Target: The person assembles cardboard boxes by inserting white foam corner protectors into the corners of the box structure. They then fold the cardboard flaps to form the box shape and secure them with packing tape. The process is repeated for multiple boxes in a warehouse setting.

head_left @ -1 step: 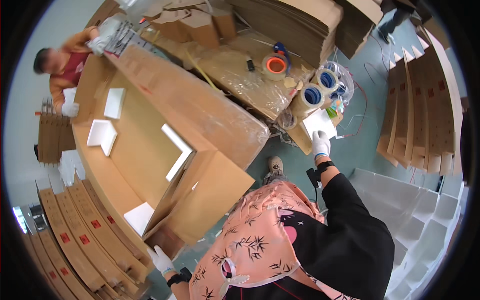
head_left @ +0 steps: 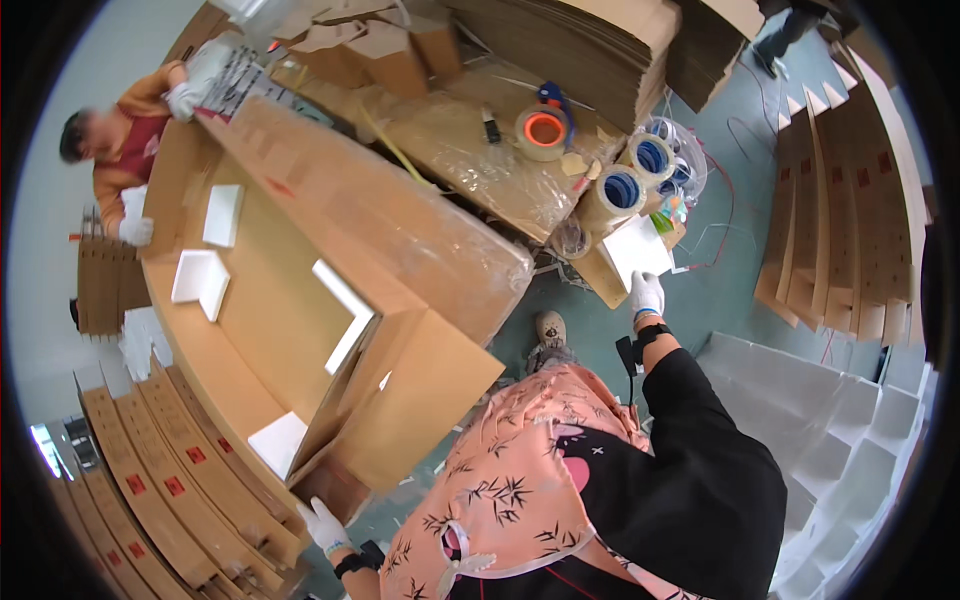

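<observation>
My right hand (head_left: 648,296), in a white glove, grips the near edge of a white sheet (head_left: 633,248) on a small board beside the tape rolls. On the left, my left hand (head_left: 325,525), also gloved, has its fingers stretched out by the brown flap (head_left: 335,487) at the near corner of a large open carton (head_left: 270,345). Whether it touches the flap is hard to tell. Inside the carton are white foam corner pieces (head_left: 201,281) and a white foam block (head_left: 223,215). A raised end flap (head_left: 425,400) stands toward me.
A co-worker (head_left: 130,150) with white gloves stands at the carton's far end. Clear tape rolls (head_left: 620,190), a tape dispenser (head_left: 545,128) and a marker-like black item (head_left: 491,127) lie around the workbench (head_left: 450,150). Folded cartons (head_left: 840,200) stand right; white foam trays (head_left: 800,420) lie lower right.
My right hand has drawn slightly toward me, and more of the white sheet shows. The carton and bench sit slightly shifted in the view. My left hand stays near the flap.
</observation>
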`<move>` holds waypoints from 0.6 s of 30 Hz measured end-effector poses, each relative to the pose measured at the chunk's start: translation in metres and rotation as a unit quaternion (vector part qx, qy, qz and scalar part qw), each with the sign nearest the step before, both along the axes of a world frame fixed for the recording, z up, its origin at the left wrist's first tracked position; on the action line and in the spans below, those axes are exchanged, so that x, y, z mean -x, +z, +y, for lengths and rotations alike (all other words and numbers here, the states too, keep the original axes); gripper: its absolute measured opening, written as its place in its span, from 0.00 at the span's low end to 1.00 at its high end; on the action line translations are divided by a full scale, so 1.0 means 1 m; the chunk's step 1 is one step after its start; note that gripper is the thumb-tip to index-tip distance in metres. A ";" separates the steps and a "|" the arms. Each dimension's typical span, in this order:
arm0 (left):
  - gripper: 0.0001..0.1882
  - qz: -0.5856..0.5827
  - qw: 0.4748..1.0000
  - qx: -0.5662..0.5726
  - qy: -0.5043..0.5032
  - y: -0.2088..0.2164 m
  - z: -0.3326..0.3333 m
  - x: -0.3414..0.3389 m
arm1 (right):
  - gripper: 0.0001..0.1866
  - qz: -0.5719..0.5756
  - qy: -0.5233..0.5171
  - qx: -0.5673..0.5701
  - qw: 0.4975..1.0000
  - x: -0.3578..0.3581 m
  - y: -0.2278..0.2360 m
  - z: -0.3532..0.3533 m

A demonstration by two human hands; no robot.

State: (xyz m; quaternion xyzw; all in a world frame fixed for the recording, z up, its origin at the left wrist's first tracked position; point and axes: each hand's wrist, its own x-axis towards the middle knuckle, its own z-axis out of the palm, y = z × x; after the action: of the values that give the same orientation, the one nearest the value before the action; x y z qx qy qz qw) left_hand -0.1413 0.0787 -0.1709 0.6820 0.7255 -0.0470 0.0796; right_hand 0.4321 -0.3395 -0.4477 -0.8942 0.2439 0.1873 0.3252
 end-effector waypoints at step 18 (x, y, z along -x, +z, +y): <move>0.39 0.150 0.983 0.096 0.049 0.011 0.030 -0.023 | 0.25 0.018 -0.371 -0.365 0.854 -0.023 -0.222 -0.088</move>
State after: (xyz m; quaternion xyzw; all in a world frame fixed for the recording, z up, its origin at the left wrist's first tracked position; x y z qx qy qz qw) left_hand -0.1187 0.1089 -0.1597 0.6205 0.7535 -0.2139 0.0373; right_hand 0.4554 -0.4275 -0.6700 -0.5511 0.4770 0.1444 0.6692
